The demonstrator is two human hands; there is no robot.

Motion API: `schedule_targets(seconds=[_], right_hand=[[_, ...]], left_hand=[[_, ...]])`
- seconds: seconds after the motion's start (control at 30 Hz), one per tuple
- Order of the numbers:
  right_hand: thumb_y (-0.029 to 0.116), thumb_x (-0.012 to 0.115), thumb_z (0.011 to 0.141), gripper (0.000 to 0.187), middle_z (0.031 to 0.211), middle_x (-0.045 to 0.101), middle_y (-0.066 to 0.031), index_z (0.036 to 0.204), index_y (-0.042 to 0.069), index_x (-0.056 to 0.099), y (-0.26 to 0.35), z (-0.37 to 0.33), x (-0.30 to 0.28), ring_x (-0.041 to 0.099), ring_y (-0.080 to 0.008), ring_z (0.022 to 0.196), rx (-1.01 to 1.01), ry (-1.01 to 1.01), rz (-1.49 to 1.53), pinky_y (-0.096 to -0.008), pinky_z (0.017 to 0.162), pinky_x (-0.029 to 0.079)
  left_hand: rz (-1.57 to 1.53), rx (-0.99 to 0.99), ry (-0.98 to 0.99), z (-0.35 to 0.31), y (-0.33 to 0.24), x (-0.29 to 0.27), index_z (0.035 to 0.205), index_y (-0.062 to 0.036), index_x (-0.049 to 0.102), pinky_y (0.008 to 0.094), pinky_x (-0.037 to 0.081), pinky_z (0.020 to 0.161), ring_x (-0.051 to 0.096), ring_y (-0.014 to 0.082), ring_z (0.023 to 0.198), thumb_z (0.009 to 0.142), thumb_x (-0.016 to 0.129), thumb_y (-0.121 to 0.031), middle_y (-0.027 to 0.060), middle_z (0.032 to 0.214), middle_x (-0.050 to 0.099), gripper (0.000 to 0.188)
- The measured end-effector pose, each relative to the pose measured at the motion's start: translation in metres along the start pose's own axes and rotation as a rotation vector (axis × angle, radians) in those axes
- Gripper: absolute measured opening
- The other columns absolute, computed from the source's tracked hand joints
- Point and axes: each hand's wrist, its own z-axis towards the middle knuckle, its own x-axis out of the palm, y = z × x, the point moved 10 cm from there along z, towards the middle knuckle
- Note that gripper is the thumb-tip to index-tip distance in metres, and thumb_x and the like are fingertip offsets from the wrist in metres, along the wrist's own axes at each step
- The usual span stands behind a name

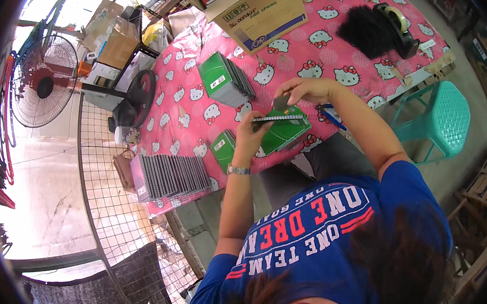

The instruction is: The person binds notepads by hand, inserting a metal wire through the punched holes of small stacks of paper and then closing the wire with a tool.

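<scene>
My left hand (252,131) is closed on the left end of a notebook (280,118), held up so its punched or wire-bound edge faces up. Over that edge is my right hand (308,92), its fingers closed around a small dark roundish object (283,102). Beneath them lies a green-covered notebook (288,137). A pair of blue-handled pliers (334,117) rests just right of it. Another green notebook (222,148) is left of my left wrist, partly hidden. Farther off sits a stack of green spiral notebooks (224,79).
A larger notebook stack (171,177) stands at the table's left edge. Cardboard box (260,16), black wire-like heap (367,33) and tape dispenser (400,30) occupy the far side of the pink tablecloth (297,53). A teal stool (438,118) is at right, a fan (46,82) at left.
</scene>
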Motion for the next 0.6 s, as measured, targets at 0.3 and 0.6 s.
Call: schedule_targets(seconds=[0.3,0.6], right_hand=[[0.034,0.074,0.074,0.061,0.136,0.054,-0.0064,0.130,0.016,0.058,-0.040,-0.085,-0.098,0.045,-0.0319,0.128,0.366,-0.773,-1.276,-0.0506,0.105,0.033],[0.028,0.070,0.082,0.064,0.129,0.053,-0.0164,0.138,0.006,0.047,-0.074,-0.153,0.008,0.046,-0.0360,0.123,0.214,-0.995,-1.413,-0.0492,0.105,0.035]], left_hand=[[-0.029,-0.049,-0.037,-0.003,-0.011,0.003,0.104,0.0002,0.057,0.0232,0.050,0.066,0.060,0.0089,0.074,0.090,0.066,-0.003,0.0026,0.084,0.062,0.018],[-0.145,-0.023,-0.330,-0.027,0.011,-0.011,0.112,0.0020,0.057,0.0244,0.053,0.057,0.062,0.0093,0.072,0.093,0.064,-0.010,0.0070,0.089,0.061,0.023]])
